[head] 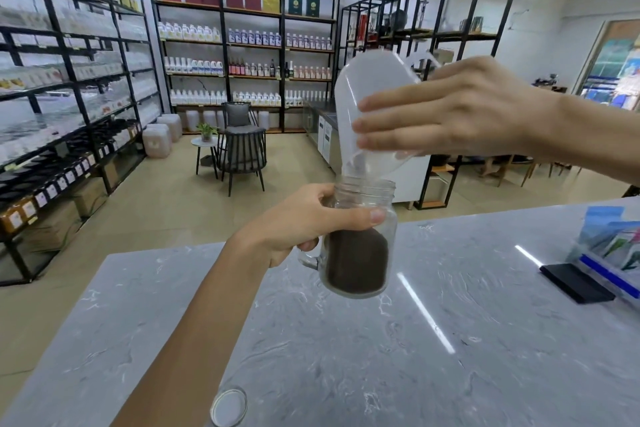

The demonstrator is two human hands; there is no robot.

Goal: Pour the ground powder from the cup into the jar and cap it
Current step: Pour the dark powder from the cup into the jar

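Note:
My left hand [304, 218] grips a clear glass jar [360, 246] with a side handle, lifted above the grey marble counter [450, 340]. Dark brown ground powder fills the jar to about half. My right hand [460, 111] holds a translucent white plastic cup [370, 107] upside down and tilted, its mouth resting at the jar's open neck. The cup looks nearly empty inside. A round silver lid [229, 407] lies flat on the counter near the front edge, beside my left forearm.
A black flat block [576, 282] and a clear holder with blue packets [613, 246] stand at the counter's right. Beyond the counter are black metal shelves with bottles, a dark chair [242, 149] and a small round table.

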